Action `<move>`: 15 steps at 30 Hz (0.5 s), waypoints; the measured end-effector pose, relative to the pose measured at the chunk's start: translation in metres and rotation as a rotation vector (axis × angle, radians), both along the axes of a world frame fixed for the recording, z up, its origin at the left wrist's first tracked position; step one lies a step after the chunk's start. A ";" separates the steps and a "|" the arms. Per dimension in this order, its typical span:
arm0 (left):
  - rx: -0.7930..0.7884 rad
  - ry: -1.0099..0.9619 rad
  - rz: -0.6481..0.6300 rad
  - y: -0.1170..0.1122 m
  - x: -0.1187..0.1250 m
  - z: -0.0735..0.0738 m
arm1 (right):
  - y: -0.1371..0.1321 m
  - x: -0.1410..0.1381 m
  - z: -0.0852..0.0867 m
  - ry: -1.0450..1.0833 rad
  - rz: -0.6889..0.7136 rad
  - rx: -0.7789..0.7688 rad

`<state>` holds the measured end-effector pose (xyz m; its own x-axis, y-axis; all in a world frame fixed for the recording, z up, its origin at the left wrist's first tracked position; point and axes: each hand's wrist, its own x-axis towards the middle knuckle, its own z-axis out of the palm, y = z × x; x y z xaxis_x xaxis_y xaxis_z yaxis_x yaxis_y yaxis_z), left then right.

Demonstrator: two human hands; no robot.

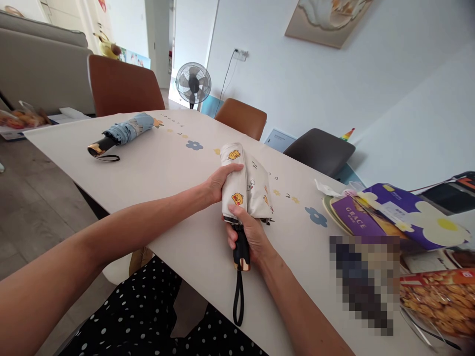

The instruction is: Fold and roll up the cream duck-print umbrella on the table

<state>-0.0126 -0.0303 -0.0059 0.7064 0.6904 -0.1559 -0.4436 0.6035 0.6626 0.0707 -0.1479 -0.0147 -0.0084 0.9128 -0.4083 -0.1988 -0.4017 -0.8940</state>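
A white folding umbrella (256, 185) with yellow cartoon prints lies over the table in front of me, its canopy partly wrapped and one flap spread out to the right. My left hand (222, 183) is closed round the upper left side of the canopy, thumb on top. With my right hand (250, 230) I grip the black handle where it meets the canopy, my thumb pressing on the cloth. A black wrist strap hangs from the handle's gold-coloured end. Farther left, a rolled blue umbrella (129, 129) with a black and gold handle lies on the table.
The white table (193, 198) has printed flowers. At its right stand a purple tissue box (411, 212) and a bag of nuts (441, 301), beside a blurred-out patch. Brown chairs (241, 117), a dark chair (319, 153) and a fan (193, 83) are beyond the table.
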 end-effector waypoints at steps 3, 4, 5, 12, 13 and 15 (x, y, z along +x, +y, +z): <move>0.030 0.036 0.072 0.007 -0.003 0.000 | 0.000 0.000 -0.001 -0.004 0.022 0.002; 0.044 0.056 0.106 0.010 -0.004 0.000 | -0.001 0.000 -0.001 -0.007 0.038 0.000; 0.056 0.076 0.139 0.014 -0.006 0.000 | -0.001 0.000 -0.001 -0.009 0.057 -0.001; 0.044 0.073 0.233 0.029 -0.015 0.002 | -0.004 -0.001 0.003 -0.008 0.120 0.004; 0.033 0.075 0.239 0.030 -0.015 0.002 | -0.004 -0.001 0.003 -0.006 0.115 0.003; 0.019 0.082 0.251 0.029 -0.015 0.002 | -0.005 -0.002 0.005 -0.003 0.111 -0.003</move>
